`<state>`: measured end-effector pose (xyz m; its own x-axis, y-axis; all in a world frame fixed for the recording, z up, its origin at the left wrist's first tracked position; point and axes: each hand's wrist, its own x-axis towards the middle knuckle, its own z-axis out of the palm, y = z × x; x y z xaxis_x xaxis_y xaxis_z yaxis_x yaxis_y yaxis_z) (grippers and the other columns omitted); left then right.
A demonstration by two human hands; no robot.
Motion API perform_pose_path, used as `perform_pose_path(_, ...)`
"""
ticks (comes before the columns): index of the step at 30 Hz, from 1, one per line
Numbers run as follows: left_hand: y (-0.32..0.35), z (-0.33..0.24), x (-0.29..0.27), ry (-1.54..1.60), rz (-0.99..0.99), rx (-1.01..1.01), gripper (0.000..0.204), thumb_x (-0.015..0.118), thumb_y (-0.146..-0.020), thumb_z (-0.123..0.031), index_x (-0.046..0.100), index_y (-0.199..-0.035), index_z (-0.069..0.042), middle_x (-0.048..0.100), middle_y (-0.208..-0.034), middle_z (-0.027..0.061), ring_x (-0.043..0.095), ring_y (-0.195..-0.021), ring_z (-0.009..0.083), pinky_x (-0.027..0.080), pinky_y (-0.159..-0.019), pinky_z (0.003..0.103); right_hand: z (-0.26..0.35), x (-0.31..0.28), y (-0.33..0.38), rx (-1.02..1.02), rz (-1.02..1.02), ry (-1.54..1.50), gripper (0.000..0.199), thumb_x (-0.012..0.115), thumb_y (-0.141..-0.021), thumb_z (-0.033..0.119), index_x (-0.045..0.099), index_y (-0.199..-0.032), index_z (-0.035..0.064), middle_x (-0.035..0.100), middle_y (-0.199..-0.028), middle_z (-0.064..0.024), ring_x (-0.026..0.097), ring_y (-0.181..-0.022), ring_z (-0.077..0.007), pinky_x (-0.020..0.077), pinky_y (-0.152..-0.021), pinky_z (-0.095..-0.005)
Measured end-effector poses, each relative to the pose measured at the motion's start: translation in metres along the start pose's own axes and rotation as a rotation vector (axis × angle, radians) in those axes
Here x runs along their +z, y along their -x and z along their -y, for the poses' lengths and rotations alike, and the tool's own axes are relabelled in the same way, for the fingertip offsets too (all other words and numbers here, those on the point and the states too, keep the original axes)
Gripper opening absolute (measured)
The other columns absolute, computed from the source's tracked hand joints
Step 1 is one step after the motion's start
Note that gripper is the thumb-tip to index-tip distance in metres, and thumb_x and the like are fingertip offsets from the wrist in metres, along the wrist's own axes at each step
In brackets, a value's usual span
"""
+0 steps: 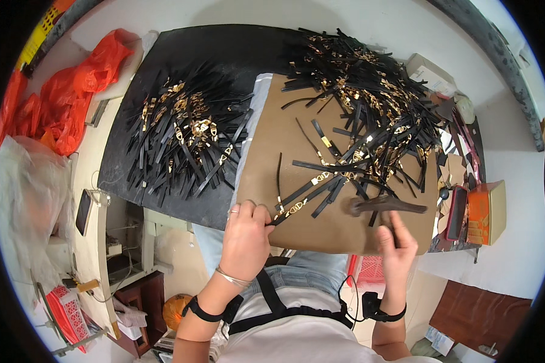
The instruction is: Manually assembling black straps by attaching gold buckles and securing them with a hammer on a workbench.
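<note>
My left hand (246, 233) rests on the near edge of a brown cardboard sheet (284, 145) and pinches the end of a black strap with a gold buckle (297, 206). My right hand (398, 242) grips the handle of a small dark hammer (384, 206), its head blurred above the cardboard just right of the strap. A big heap of black straps with gold fittings (369, 103) lies on the cardboard's far right. A second pile of the same straps (188, 133) covers a black mat (224, 54) to the left.
Red plastic bags (66, 97) and a clear bag (27, 193) sit at the left. An orange box (484, 212) and a small cardboard box (430, 72) stand at the right. A phone (83, 212) lies on the white bench edge. A red crate (66, 314) is on the floor.
</note>
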<state>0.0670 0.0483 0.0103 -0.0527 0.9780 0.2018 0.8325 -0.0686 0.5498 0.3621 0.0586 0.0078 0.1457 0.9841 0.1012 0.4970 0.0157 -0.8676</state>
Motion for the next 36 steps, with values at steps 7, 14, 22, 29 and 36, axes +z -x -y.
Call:
perform_pose_path(7,-0.106,0.026,-0.067,0.141,0.092,-0.086,0.014,0.073,-0.084,-0.003,0.061,-0.090,0.000,0.062,-0.071,0.0090,0.060,-0.067,0.0151,0.048,-0.064,0.030,-0.050,-0.037,-0.013,0.252,-0.265,-0.253,0.046,0.063,-0.100,0.011,0.053,-0.144,0.0017,0.060,-0.077,-0.0006,0.047,-0.056,-0.0050,0.0373,-0.050,-0.0199)
perform_pose_path(14,-0.136,0.153,-0.102,-0.129,-0.129,-0.264,0.027,0.077,-0.084,-0.008,0.066,-0.108,-0.002,0.069,-0.091,0.0064,0.066,-0.085,0.0182,0.051,-0.082,0.030,-0.066,-0.040,-0.014,0.295,-0.274,-0.340,0.045,0.063,-0.100,0.009,0.054,-0.143,0.0031,0.061,-0.076,0.0007,0.045,-0.055,-0.0032,0.0371,-0.048,-0.0195)
perform_pose_path(22,-0.125,-0.048,0.028,0.090,0.099,0.577,0.021,0.075,-0.083,-0.015,0.071,-0.102,-0.006,0.068,-0.096,0.0119,0.064,-0.099,0.0325,0.048,-0.091,0.043,-0.062,-0.039,-0.015,0.305,-0.245,-0.314,0.046,0.063,-0.100,0.013,0.053,-0.144,0.0028,0.061,-0.077,0.0008,0.046,-0.055,-0.0030,0.0378,-0.049,-0.0190)
perform_pose_path(29,-0.125,-0.044,0.049,-0.086,0.249,0.485,0.011,0.071,-0.082,-0.010,0.069,-0.092,-0.007,0.063,-0.085,0.0108,0.063,-0.085,0.0324,0.049,-0.083,0.043,-0.065,-0.036,-0.009,0.231,-0.213,-0.226,0.047,0.061,-0.102,0.013,0.050,-0.146,0.0016,0.061,-0.079,0.0000,0.046,-0.058,-0.0038,0.0390,-0.052,-0.0196)
perform_pose_path(36,-0.056,-0.006,-0.025,-0.201,0.304,0.353,0.012,0.069,-0.083,-0.008,0.073,-0.093,-0.007,0.065,-0.086,0.0092,0.063,-0.081,0.0313,0.051,-0.080,0.042,-0.064,-0.036,-0.012,0.240,-0.272,-0.236,0.044,0.062,-0.101,0.014,0.054,-0.143,0.0027,0.061,-0.077,0.0005,0.046,-0.057,-0.0025,0.0382,-0.050,-0.0193)
